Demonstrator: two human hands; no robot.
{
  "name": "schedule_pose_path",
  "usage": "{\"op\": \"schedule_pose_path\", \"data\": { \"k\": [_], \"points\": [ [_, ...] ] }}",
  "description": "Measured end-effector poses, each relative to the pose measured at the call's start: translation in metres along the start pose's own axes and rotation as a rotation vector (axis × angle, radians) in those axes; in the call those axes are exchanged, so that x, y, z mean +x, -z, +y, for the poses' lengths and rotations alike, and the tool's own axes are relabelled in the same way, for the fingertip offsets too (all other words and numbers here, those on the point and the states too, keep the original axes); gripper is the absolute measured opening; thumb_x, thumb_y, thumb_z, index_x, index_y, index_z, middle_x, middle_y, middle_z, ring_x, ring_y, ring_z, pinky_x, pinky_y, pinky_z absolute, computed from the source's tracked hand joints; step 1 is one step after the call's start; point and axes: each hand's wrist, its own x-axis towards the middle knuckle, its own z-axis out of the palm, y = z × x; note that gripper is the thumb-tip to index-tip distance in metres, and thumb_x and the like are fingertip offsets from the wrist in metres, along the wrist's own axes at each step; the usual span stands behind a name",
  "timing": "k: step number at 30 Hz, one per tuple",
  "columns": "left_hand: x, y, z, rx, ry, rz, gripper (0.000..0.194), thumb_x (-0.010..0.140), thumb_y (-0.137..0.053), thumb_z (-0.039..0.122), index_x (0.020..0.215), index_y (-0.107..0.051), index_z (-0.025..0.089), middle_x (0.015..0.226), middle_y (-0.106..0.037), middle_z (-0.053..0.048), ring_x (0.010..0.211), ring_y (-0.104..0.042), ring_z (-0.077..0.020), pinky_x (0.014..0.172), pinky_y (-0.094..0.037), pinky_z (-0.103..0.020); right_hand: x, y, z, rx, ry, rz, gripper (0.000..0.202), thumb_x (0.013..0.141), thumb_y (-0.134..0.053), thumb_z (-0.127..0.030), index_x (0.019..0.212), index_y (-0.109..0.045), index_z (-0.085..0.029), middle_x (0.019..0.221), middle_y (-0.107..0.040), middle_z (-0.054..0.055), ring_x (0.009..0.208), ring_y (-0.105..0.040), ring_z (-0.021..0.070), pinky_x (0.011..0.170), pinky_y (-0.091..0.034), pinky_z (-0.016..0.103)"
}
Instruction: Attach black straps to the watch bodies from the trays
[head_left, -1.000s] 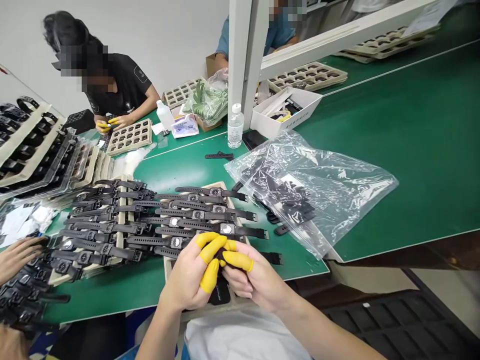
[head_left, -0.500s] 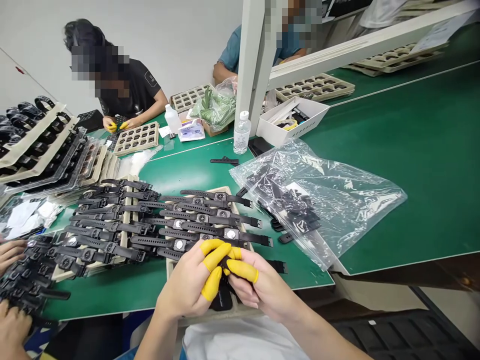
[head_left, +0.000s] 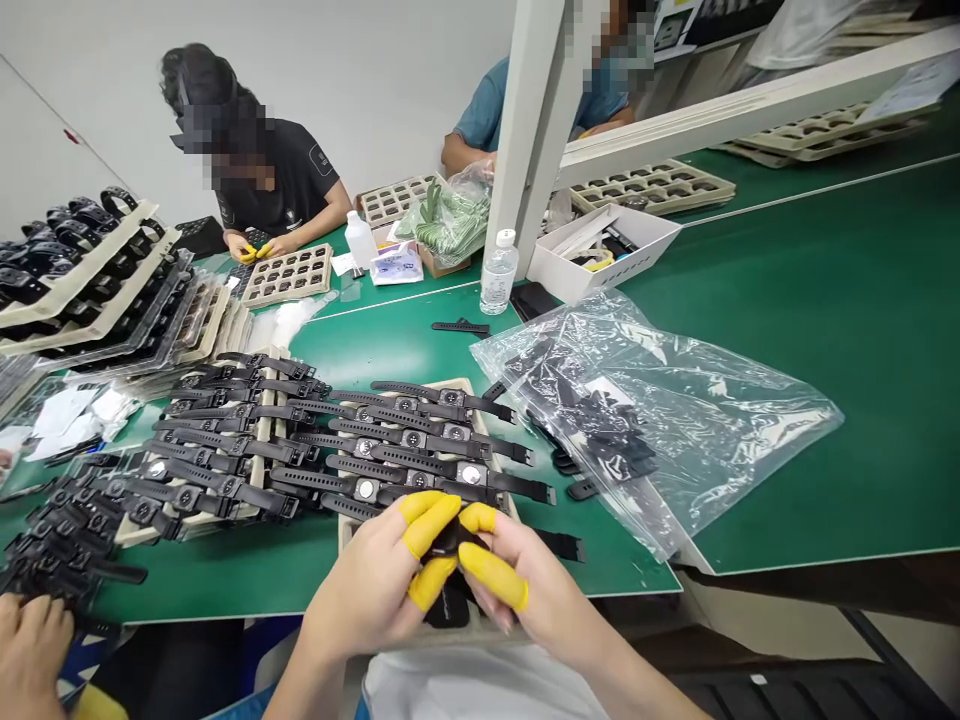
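Note:
Both hands, with yellow finger cots on several fingers, meet at the front edge of the green table. Between the fingertips of my left hand [head_left: 379, 575] is a dark smartwatch [head_left: 448, 540], only partly visible. My right hand [head_left: 517, 570] pinches the same watch from the other side; a piece of black strap seems to lie under its fingers, mostly covered. Just beneath, another black watch part [head_left: 448, 605] rests in the beige tray [head_left: 346, 535]. Beyond the hands, several smartwatches [head_left: 414, 438] with black straps lie face down in rows across that tray.
A clear plastic bag [head_left: 720, 400] with black straps spreads to the right. Left stand a second watch tray [head_left: 268, 400] and stacked trays [head_left: 97, 270]. A bottle [head_left: 499, 275] and white box [head_left: 600, 255] are behind. A neighbour's hand [head_left: 34, 640] is at lower left; two people sit opposite.
My fingers have shifted around the watch, and more of its dark glossy body shows between them. The whole view has moved slightly. At far left, one of the neighbour's hands has pulled back.

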Motion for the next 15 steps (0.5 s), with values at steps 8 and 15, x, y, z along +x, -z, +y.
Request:
{"op": "schedule_pose_path", "data": {
  "k": [8,15],
  "points": [
    [-0.029,0.044,-0.003,0.242,0.154,0.026,0.046,0.102,-0.048,0.012,0.146,-0.053,0.020,0.126,-0.074,-0.011,0.113,-0.071,-0.0218,0.098,-0.060,-0.034,0.002,0.018,-0.019,-0.962,0.324,-0.107,0.027,0.107,-0.051,-0.038,0.100,-0.072,-0.023,0.088,-0.073,0.007,0.075,-0.066,0.0223,0.067,-0.047,0.032],
    [-0.067,0.075,-0.025,0.407,0.361,-0.139,0.026,0.103,-0.048,0.012,0.117,-0.068,0.021,0.107,-0.073,-0.007,0.095,-0.065,-0.0228,0.083,-0.056,-0.035,0.010,0.005,0.002,-1.481,0.508,-0.149,0.017,0.093,-0.057,-0.010,0.082,-0.064,-0.020,0.088,-0.068,0.006,0.071,-0.062,0.0194,0.056,-0.034,0.031]
  ]
}}
